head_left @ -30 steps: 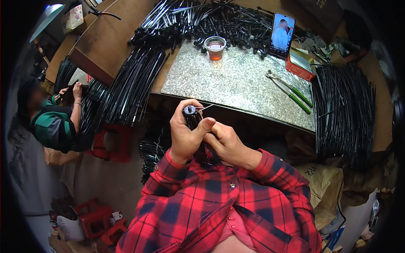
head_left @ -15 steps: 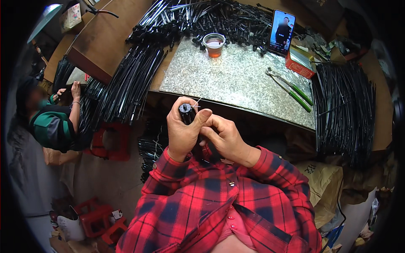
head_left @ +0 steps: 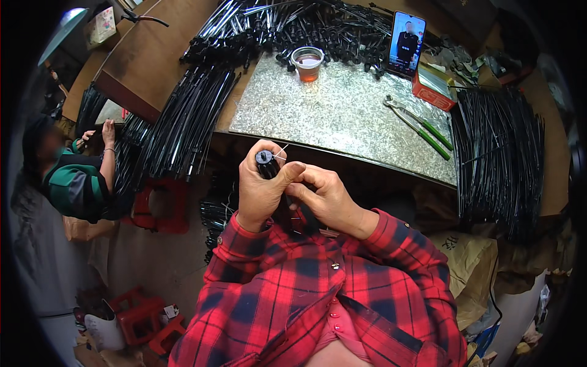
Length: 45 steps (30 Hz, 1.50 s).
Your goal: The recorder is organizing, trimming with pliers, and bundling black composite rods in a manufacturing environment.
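Note:
My left hand [head_left: 259,189] is wrapped round a thick black rod-like piece [head_left: 265,158], just off the front edge of the table. The piece has a round grey end face with a small dark knob at its centre. A thin pale wire [head_left: 280,154] sticks out beside that end, near my left fingertips. Close against my left thumb, my right hand [head_left: 327,197] is closed in a pinch. What lies between its fingers is hidden. Dark lengths run below my hands towards my checked shirt.
On the speckled board [head_left: 348,116] stand a cup of reddish-brown liquid [head_left: 307,68] and green-handled pincers [head_left: 422,125]. A phone [head_left: 404,44] leans by a red box [head_left: 433,92]. Bundles of black rods [head_left: 189,116] flank the board, another bundle [head_left: 498,159] right. Left, a co-worker [head_left: 76,177] sits.
Both hands and the black piece have shifted slightly to the left. The pale wire has changed its angle a little. My grip looks the same.

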Each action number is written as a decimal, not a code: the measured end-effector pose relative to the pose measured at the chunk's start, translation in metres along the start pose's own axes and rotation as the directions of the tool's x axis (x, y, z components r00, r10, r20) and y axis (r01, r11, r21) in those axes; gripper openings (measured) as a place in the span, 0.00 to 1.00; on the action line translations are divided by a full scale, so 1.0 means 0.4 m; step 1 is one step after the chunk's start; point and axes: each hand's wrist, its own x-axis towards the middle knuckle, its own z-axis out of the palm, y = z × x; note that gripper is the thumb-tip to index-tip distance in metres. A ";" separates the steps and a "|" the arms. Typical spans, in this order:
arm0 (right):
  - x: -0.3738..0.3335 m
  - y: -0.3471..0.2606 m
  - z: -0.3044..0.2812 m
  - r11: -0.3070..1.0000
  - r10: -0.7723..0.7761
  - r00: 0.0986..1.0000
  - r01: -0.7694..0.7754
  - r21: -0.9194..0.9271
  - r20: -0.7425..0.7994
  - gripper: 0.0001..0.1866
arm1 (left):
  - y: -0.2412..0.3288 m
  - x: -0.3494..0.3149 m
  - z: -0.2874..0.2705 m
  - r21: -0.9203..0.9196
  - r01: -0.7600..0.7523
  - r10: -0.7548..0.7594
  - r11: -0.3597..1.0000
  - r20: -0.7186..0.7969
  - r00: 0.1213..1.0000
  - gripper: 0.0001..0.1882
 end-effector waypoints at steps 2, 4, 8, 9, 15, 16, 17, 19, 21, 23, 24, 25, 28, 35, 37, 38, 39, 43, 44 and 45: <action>0.000 -0.002 0.003 1.000 0.002 1.000 -0.002 -0.003 0.003 0.05 | -0.007 0.002 -0.003 -0.003 -0.013 0.013 1.000 -0.013 1.000 0.14; 0.002 0.001 0.002 1.000 0.002 1.000 -0.002 -0.028 0.004 0.05 | -0.014 0.004 -0.003 -0.058 -0.045 0.043 0.997 -0.035 0.998 0.14; 0.002 0.006 0.000 0.998 -0.034 0.999 0.034 -0.049 0.004 0.06 | -0.011 0.002 -0.006 -0.023 -0.040 0.040 0.999 0.000 0.999 0.14; 0.002 0.005 0.000 1.000 -0.007 1.000 0.007 -0.020 0.003 0.06 | -0.012 0.002 -0.008 -0.016 -0.034 0.034 0.999 0.030 0.999 0.13; 0.008 -0.007 -0.020 0.978 -0.107 0.994 0.105 -0.179 0.000 0.05 | 0.018 -0.006 -0.001 0.030 0.031 -0.032 0.999 0.051 0.998 0.14; 0.009 -0.018 -0.032 0.936 -0.167 0.985 0.170 -0.308 0.034 0.05 | 0.026 -0.005 -0.002 0.052 0.051 -0.052 0.997 0.023 0.998 0.15; 0.005 -0.036 -0.046 0.930 -0.180 0.984 0.170 -0.326 -0.001 0.05 | 0.036 0.000 -0.010 0.049 0.006 -0.007 0.999 0.023 1.000 0.15; -0.016 -0.130 -0.096 0.900 -0.267 0.964 0.248 -0.359 -0.004 0.05 | 0.048 0.015 -0.021 0.039 -0.096 0.095 0.995 0.023 0.995 0.13; -0.042 -0.255 -0.117 0.881 -0.423 0.905 0.422 -0.216 0.044 0.10 | 0.057 0.018 -0.041 0.070 -0.173 0.174 0.982 -0.005 0.985 0.13; -0.049 -0.355 -0.097 0.749 -0.663 0.747 0.661 0.048 0.044 0.13 | 0.036 0.011 -0.067 0.103 -0.138 0.144 0.985 -0.059 0.988 0.13; -0.039 -0.354 -0.084 0.750 -0.661 0.749 0.659 0.061 0.048 0.13 | 0.025 0.004 -0.081 0.122 -0.108 0.120 0.987 -0.097 0.988 0.13; -0.057 -0.458 -0.149 0.748 -0.663 0.748 0.661 0.051 0.025 0.12 | 0.018 0.007 -0.073 0.113 -0.071 0.083 0.991 -0.105 0.991 0.12; -0.066 -0.388 -0.133 0.737 -0.673 0.739 0.673 0.064 -0.016 0.12 | 0.012 0.014 -0.079 0.090 -0.152 0.162 0.984 -0.123 0.979 0.12; -0.121 -0.402 -0.099 0.710 -0.690 0.721 0.691 0.135 -0.064 0.10 | 0.013 0.009 -0.096 0.113 -0.105 0.122 0.988 -0.153 0.981 0.13; -0.129 -0.408 -0.099 0.702 -0.696 0.714 0.699 0.136 -0.079 0.10 | 0.016 0.009 -0.099 0.076 -0.107 0.119 0.991 -0.167 0.979 0.13; -0.127 -0.408 -0.085 0.698 -0.699 0.710 0.704 0.133 -0.088 0.10 | 0.014 0.009 -0.102 0.075 -0.113 0.124 0.991 -0.170 0.978 0.13; -0.140 -0.414 -0.092 0.695 -0.700 0.707 0.706 0.136 -0.098 0.09 | 0.011 0.005 -0.111 0.093 -0.119 0.134 0.989 -0.180 0.974 0.12; -0.148 -0.418 -0.078 0.687 -0.699 0.701 0.713 0.139 -0.144 0.09 | 0.009 0.010 -0.117 0.084 -0.119 0.135 0.989 -0.209 0.969 0.13; -0.148 -0.421 -0.069 0.686 -0.697 0.700 0.714 0.138 -0.156 0.09 | 0.007 0.011 -0.117 0.084 -0.119 0.134 0.989 -0.212 0.968 0.13; -0.150 -0.425 -0.070 0.685 -0.696 0.699 0.715 0.140 -0.166 0.08 | 0.006 0.014 -0.117 0.079 -0.120 0.134 0.990 -0.212 0.968 0.13</action>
